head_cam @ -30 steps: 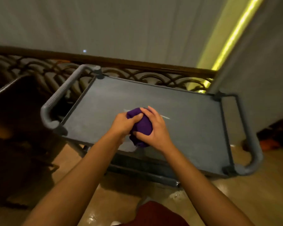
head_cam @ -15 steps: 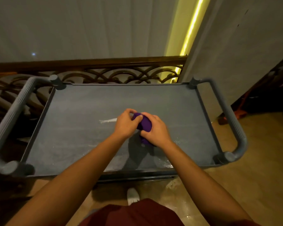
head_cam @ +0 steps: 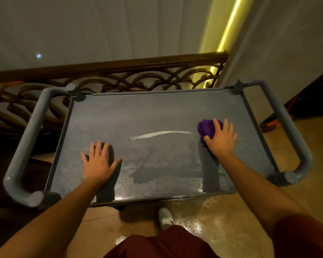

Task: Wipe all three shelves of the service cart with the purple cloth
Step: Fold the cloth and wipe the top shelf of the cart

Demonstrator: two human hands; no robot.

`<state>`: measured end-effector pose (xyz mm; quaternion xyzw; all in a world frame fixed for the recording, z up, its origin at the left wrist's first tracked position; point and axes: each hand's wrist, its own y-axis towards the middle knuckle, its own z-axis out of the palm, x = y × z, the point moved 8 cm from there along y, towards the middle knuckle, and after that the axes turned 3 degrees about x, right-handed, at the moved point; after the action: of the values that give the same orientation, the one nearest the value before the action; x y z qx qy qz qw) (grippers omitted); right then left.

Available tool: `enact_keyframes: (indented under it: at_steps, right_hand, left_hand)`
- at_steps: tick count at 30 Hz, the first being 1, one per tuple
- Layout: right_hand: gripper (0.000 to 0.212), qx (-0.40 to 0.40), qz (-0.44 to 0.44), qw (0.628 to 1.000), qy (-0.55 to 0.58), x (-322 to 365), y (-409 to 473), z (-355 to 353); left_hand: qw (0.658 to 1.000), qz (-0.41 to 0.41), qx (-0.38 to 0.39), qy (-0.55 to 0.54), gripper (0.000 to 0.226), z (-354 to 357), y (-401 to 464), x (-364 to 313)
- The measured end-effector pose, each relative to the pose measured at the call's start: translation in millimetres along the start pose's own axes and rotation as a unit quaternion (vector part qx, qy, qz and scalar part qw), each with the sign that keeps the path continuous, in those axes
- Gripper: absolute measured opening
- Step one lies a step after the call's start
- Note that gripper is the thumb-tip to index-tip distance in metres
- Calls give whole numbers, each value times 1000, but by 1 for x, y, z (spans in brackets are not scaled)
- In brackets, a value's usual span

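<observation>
The grey service cart's top shelf (head_cam: 157, 112) lies in front of me, dusty with wet patches and a pale streak across its middle. The purple cloth (head_cam: 208, 128) is bunched on the right part of the shelf. My right hand (head_cam: 220, 139) presses down on it with fingers spread over it. My left hand (head_cam: 98, 163) lies flat on the shelf near the front left, fingers apart and holding nothing. The two lower shelves are hidden under the top one.
Grey handles stand at the cart's left end (head_cam: 24, 146) and right end (head_cam: 289, 127). A wooden railing with curled metalwork (head_cam: 129, 79) runs behind the cart. A white wall (head_cam: 280, 53) is at the right. My shoe (head_cam: 164, 216) is on the shiny floor.
Both hands held the cloth together at mid shelf. They have parted: the right hand took the cloth to the right, the left hand went flat to the left. The view has squared up on the cart.
</observation>
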<state>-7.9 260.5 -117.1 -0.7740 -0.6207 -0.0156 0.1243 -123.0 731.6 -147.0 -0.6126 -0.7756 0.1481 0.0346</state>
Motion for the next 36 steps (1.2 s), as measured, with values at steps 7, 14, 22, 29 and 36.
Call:
enact_keyframes:
  at_steps: [7, 14, 22, 29, 36]
  right_hand:
    - [75, -45, 3, 996, 71, 0, -1, 22]
    - [64, -64, 62, 984, 151, 49, 0, 35]
    - [65, 13, -105, 977, 183, 204, -55, 72]
    - [60, -47, -75, 969, 229, 162, -22, 41]
    - [65, -24, -39, 964, 262, 176, -21, 65]
  left_hand:
    - [996, -38, 81, 17, 125, 28, -19, 50]
    - [994, -36, 94, 35, 128, 34, -18, 44]
    - [993, -28, 109, 28, 129, 32, -19, 39]
    - [991, -33, 102, -83, 131, 8, -37, 88]
    - [994, -41, 99, 4, 129, 38, -60, 81]
